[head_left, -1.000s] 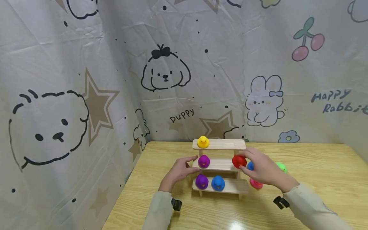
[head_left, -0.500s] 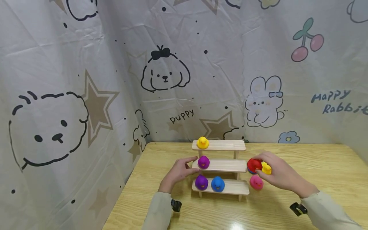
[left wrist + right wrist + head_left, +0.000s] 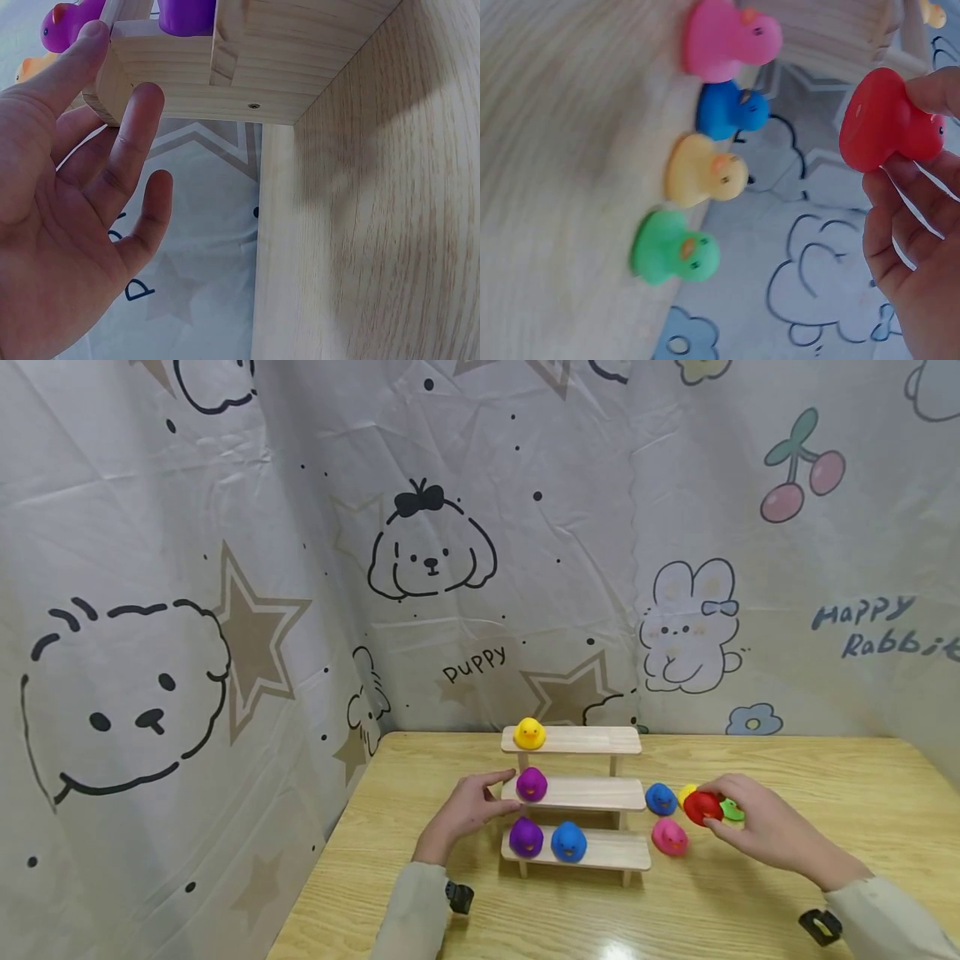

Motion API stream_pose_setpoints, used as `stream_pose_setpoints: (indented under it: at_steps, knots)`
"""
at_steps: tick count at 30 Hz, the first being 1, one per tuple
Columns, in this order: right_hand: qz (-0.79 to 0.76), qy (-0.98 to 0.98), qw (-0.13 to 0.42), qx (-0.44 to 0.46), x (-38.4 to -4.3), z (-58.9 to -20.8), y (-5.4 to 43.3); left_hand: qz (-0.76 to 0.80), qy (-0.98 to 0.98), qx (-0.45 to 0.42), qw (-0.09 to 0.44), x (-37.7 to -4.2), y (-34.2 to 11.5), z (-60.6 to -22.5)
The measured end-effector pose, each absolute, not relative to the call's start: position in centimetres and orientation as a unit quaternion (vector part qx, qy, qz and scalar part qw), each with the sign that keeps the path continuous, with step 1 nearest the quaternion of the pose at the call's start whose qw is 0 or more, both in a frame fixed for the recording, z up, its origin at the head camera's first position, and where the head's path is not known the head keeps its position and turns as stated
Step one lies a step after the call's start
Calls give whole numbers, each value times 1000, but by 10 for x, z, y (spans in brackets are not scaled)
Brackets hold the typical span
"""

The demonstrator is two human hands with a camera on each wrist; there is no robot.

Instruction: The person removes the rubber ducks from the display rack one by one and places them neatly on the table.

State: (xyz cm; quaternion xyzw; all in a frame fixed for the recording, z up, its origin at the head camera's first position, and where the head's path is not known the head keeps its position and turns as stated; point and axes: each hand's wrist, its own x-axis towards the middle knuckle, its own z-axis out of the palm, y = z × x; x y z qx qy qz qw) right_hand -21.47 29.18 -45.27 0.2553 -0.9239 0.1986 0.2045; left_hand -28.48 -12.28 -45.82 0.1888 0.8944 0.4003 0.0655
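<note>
My right hand (image 3: 776, 831) pinches a red rubber duck (image 3: 702, 808) between thumb and fingers, over the table right of a three-tier wooden shelf (image 3: 592, 792). In the right wrist view the red duck (image 3: 877, 120) is tilted, its flat base showing. At the shelf's left end, my left hand (image 3: 467, 814) holds the middle tier between thumb and fingers. Close to that hand sits a purple duck (image 3: 532, 784) on the middle tier. On the bottom tier stand another purple duck (image 3: 527, 837) and a blue duck (image 3: 569, 842). A yellow duck (image 3: 529, 733) occupies the top tier's left end.
Beside the shelf on the table (image 3: 825, 777) are a blue duck (image 3: 661, 799), a pink duck (image 3: 670, 837), a yellow duck (image 3: 705, 171) and a green duck (image 3: 673, 247). The red duck partly covers the last two in the head view. A patterned curtain (image 3: 480, 568) hangs behind.
My right hand has carried the red duck rightward from the middle tier's right end, past the blue duck, to near the yellow and green ducks. My left hand has stayed at the shelf.
</note>
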Motion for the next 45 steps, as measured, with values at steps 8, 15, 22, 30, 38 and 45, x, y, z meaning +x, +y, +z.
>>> stream_pose_setpoints:
  at_steps: [8, 15, 22, 30, 38, 45]
  knots:
    - [191, -941, 161, 229, -216, -464, 307, 404, 892, 191, 66, -284, -123, -458]
    - [195, -955, 98, 202, -215, -473, 313, 401, 894, 190, 69, -285, -122, -458]
    - [212, -951, 65, 214, -218, -483, 317, 402, 893, 194, 65, -285, -123, -459]
    - [232, -945, 38, 229, -220, -492, 317, 399, 893, 196, 64, -285, -123, -459]
    - [247, -943, 13, 223, -222, -497, 317, 401, 892, 200, 59, -285, -123, -460]
    - [251, -946, -8, 207, -224, -498, 316, 400, 893, 199, 59, -284, -123, -459]
